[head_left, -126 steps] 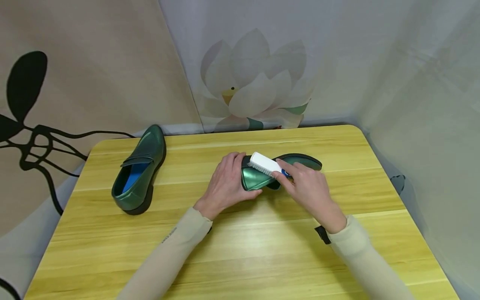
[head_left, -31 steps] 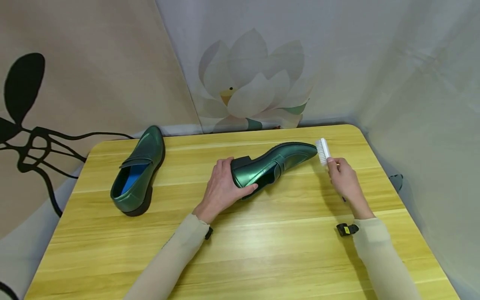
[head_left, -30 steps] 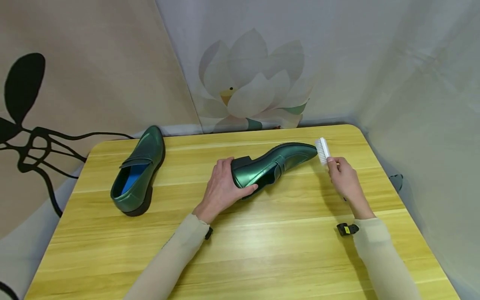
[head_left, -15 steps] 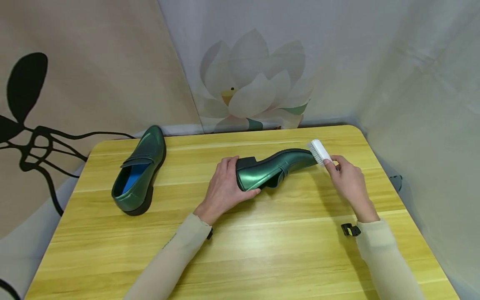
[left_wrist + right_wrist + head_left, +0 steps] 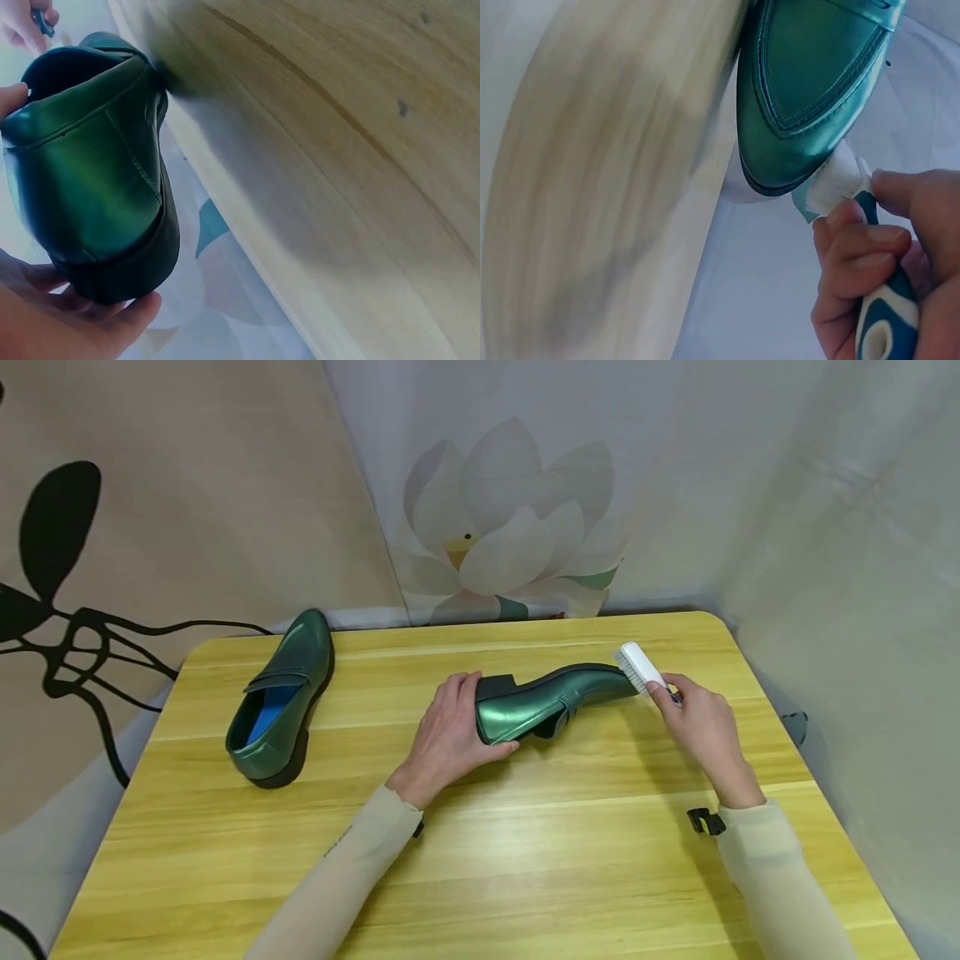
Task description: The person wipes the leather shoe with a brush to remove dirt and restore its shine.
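My left hand [image 5: 452,735] grips a shiny green loafer [image 5: 528,703] by its heel, thumb at the shoe's opening and fingers round the dark heel block. The loafer is tipped on its side, toe pointing right. In the left wrist view the back of the loafer [image 5: 90,165] fills the left part. A white brush [image 5: 640,667] with a blue and white handle is held in my right hand [image 5: 701,727]. Its bristles lie against the loafer's toe. In the right wrist view my right hand [image 5: 900,262] has its fingers curled round the brush handle [image 5: 889,315].
A second green loafer [image 5: 281,702] with a blue insole stands upright at the table's left. The wooden table [image 5: 480,877] has its back edge near a curtain with a flower print [image 5: 517,518]. Black leaf-shaped metalwork [image 5: 75,652] stands off the left edge.
Over four seconds ago the brush was at the loafer's heel; since then my right hand has carried it to the toe. In the last second the loafer has rolled and its toe dipped slightly.
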Available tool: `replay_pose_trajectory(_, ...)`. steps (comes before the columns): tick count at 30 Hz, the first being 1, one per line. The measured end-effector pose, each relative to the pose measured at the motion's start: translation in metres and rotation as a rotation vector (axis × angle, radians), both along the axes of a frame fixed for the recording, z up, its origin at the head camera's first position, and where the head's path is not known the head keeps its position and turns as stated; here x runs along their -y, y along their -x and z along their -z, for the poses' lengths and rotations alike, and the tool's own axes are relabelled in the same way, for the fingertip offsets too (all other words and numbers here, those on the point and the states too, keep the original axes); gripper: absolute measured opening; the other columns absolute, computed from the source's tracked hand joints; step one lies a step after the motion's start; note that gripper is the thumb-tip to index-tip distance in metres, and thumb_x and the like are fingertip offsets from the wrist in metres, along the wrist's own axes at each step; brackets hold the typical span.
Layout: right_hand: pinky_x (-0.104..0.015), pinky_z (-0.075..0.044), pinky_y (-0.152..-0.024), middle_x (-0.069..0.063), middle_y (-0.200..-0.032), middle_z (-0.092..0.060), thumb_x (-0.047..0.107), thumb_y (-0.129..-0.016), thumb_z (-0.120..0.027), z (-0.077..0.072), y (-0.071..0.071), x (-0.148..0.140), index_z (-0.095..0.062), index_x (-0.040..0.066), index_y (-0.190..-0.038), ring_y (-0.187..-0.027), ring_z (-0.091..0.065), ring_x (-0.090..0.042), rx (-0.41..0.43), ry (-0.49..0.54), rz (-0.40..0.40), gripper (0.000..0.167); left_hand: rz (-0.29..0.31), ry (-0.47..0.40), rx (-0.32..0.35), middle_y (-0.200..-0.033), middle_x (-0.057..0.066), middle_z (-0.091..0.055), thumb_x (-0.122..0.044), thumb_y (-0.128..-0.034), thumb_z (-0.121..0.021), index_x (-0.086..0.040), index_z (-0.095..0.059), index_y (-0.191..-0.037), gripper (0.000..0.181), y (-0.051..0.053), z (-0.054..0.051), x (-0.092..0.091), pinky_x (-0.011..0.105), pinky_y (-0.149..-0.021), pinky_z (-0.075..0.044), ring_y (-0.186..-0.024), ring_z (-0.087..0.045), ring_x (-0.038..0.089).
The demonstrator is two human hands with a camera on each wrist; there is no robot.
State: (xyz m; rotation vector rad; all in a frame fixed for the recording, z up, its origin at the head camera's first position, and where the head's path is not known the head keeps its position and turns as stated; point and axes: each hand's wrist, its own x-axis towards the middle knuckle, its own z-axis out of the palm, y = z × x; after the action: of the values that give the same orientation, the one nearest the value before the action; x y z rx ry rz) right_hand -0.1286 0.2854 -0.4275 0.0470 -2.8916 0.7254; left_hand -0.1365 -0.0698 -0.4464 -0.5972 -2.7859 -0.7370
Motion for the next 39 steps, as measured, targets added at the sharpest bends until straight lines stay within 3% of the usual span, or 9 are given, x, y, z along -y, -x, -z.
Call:
replay_pose_trajectory(11, -0.046, -0.046, -0.052, -0.025, -0.096, -0.074, 0.038, -0.107, -0.059, -0.013, -0.001, 0.035, -0.066, -0.002, -0.132, -0.063, -0.061, -0.032, -0.072, -0.064, -0.079, 0.048, 0.038, 0.061, -0.111, -0.137, 0.022, -0.052, -0.060, -0.0661, -0.091, 0.005, -0.048, -0.145, 0.111, 0.000, -0.004, -0.005, 0.047, -0.099, -0.051, -0.119, -0.055, 0.035)
replay_pose_trajectory(14, -0.047, -0.047, -0.052, -0.025, -0.099, -0.074, 0.039, -0.106, -0.059, -0.018, -0.001, 0.037, -0.067, 0.000, -0.133, -0.067, -0.063, -0.034, -0.066, -0.105, -0.098, 0.048, 0.043, 0.078, -0.113, -0.138, 0.022, -0.053, -0.059, -0.0658, -0.092, 0.005, -0.047, -0.146, 0.113, -0.002, -0.004, -0.004, 0.047, -0.101, -0.050, -0.122, -0.055, 0.036)
replay_pose_trajectory(21, -0.038, -0.037, -0.046, -0.022, -0.096, -0.071, 0.039, -0.107, -0.059, -0.023, -0.001, 0.024, -0.065, 0.006, -0.139, -0.063, -0.056, -0.029, -0.035, -0.192, -0.102, 0.046, 0.066, 0.075, -0.075, -0.139, 0.023, -0.052, -0.056, -0.0654, -0.094, 0.006, -0.044, -0.148, 0.115, -0.001, -0.004, -0.001, 0.048, -0.106, -0.047, -0.126, -0.052, 0.038)
replay_pose_trajectory(30, -0.039, -0.040, -0.050, -0.013, -0.079, -0.065, 0.031, -0.099, -0.073, -0.020, 0.006, 0.042, -0.070, 0.008, -0.133, -0.054, -0.046, -0.023, -0.218, -0.240, -0.275, 0.041, 0.085, 0.060, -0.071, -0.138, 0.022, -0.052, -0.054, -0.0650, -0.095, 0.006, -0.046, -0.147, 0.113, 0.000, -0.004, 0.002, 0.047, -0.105, -0.047, -0.125, -0.051, 0.037)
replay_pose_trajectory(39, -0.045, -0.052, -0.064, -0.010, -0.090, -0.072, 0.035, -0.094, -0.077, -0.018, 0.010, 0.079, -0.073, 0.011, -0.130, -0.064, -0.060, -0.022, -0.275, -0.179, -0.467, 0.044, 0.104, 0.080, -0.105, -0.138, 0.023, -0.052, -0.056, -0.0666, -0.094, 0.007, -0.046, -0.145, 0.111, 0.001, -0.004, 0.002, 0.046, -0.106, -0.047, -0.124, -0.052, 0.036)
